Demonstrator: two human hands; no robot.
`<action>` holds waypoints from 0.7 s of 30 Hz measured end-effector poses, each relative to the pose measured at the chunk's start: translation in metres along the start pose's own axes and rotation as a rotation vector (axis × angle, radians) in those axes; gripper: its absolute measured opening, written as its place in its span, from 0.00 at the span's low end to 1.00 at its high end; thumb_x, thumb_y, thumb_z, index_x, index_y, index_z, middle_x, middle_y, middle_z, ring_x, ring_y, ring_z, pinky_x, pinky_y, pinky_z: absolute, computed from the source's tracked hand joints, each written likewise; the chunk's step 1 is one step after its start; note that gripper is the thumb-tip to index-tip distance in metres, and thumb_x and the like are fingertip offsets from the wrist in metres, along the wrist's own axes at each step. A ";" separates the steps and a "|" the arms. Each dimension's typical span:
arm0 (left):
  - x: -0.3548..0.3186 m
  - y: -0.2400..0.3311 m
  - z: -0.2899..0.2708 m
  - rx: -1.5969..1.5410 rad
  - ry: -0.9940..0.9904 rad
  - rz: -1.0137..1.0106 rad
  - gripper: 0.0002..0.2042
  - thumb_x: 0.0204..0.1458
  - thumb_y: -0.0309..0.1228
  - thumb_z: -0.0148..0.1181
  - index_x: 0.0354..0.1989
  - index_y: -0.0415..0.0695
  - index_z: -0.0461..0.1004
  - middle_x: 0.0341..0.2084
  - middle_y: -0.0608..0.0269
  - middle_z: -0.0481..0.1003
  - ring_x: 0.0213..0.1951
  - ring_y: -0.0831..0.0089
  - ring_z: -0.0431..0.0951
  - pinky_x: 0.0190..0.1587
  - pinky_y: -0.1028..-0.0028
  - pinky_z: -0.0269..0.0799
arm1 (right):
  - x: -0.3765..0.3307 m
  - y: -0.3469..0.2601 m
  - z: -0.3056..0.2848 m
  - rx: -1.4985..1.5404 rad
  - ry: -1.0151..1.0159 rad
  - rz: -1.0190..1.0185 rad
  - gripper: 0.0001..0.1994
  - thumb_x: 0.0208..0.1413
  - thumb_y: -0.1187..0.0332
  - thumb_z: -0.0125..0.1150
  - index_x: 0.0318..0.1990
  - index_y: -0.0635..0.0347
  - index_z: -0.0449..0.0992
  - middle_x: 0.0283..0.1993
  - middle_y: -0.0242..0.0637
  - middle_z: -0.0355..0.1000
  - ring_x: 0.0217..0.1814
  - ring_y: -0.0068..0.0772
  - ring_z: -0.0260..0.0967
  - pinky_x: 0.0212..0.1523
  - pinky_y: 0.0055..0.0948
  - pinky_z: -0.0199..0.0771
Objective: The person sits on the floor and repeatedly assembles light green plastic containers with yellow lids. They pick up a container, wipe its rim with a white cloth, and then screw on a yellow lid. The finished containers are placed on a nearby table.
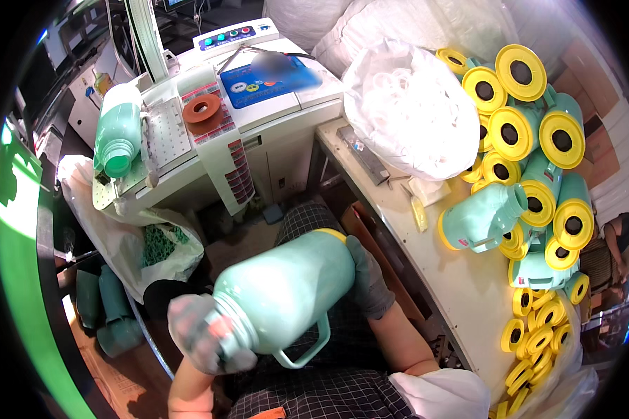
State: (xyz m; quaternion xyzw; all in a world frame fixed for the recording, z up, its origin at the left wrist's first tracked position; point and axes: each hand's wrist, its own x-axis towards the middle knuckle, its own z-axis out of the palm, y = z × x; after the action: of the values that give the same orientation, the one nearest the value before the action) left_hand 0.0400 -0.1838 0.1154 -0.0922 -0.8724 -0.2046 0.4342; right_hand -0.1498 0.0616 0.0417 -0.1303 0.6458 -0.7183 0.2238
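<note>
- Grip of the left hand [204, 335] is closed over the mouth of a mint-green jug [286, 290]; the right hand [367, 278], gloved, is pressed against its base, so the jug is held sideways above the lap, handle down
- One further jug [117, 136] is seen lying on the white machine [210, 133]
- On the surface [454, 279], roughly ten jugs with yellow bases [538, 174] are stacked on their sides; an exact count cannot be made
- One white bag [412, 112] is noted beside them
</note>
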 end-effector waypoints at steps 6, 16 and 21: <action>0.011 -0.019 0.029 -0.506 0.082 -0.410 0.32 0.57 0.46 0.71 0.66 0.47 0.68 0.55 0.54 0.73 0.48 0.60 0.75 0.52 0.63 0.73 | -0.009 -0.001 -0.020 -0.158 0.160 -0.221 0.28 0.78 0.48 0.43 0.61 0.65 0.77 0.51 0.39 0.81 0.54 0.28 0.77 0.56 0.30 0.78; 0.081 -0.012 0.018 -0.429 0.061 0.038 0.23 0.46 0.26 0.76 0.51 0.46 0.75 0.43 0.55 0.82 0.42 0.58 0.84 0.43 0.61 0.82 | 0.005 0.034 -0.006 -0.103 0.157 -0.156 0.26 0.73 0.57 0.58 0.68 0.70 0.69 0.67 0.47 0.70 0.63 0.38 0.72 0.63 0.32 0.74; 0.072 -0.004 0.032 -0.311 0.096 -0.307 0.22 0.47 0.24 0.73 0.51 0.42 0.73 0.43 0.48 0.81 0.44 0.59 0.82 0.47 0.65 0.78 | -0.017 -0.031 0.048 -0.713 -0.088 -0.731 0.57 0.43 0.47 0.84 0.74 0.67 0.55 0.73 0.60 0.58 0.71 0.64 0.64 0.69 0.59 0.65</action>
State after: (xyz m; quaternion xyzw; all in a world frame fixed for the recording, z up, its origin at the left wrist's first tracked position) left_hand -0.0278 -0.1750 0.1541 -0.0142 -0.8125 -0.4046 0.4194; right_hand -0.1166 0.0303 0.0806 -0.4462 0.7526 -0.4786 -0.0735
